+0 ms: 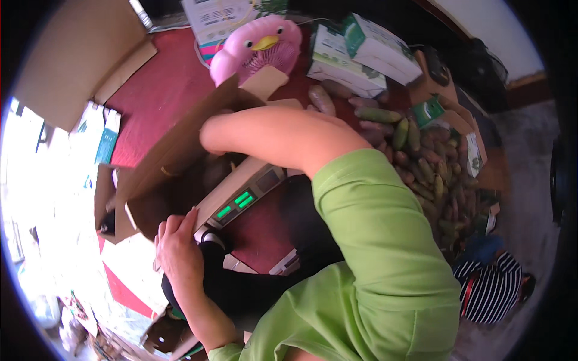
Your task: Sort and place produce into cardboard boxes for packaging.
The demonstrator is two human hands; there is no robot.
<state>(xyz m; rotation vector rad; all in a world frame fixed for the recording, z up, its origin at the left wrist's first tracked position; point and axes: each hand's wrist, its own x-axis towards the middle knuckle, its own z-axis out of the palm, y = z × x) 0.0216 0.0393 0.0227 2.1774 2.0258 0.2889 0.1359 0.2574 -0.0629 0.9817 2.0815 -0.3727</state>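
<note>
An open brown cardboard box (144, 192) stands in front of me, its inside dark. My left hand (180, 253) grips the near corner of this box, fingers over its edge. My right arm crosses over the opening and bends down at the wrist, so my right hand (212, 135) is mostly hidden and its fingers do not show. Along the box's near right side lies the display panel of a digital scale (236, 204) with lit green digits. Rounded shapes sit dimly inside the box; I cannot make out their kind.
Long green and reddish-brown vegetables (430, 162) lie heaped at the right. Two white-and-green cartons (385, 48) and a pink bird-shaped fan (259, 48) stand at the back on a red surface (174, 72). A person in a striped top (490, 292) is at the lower right.
</note>
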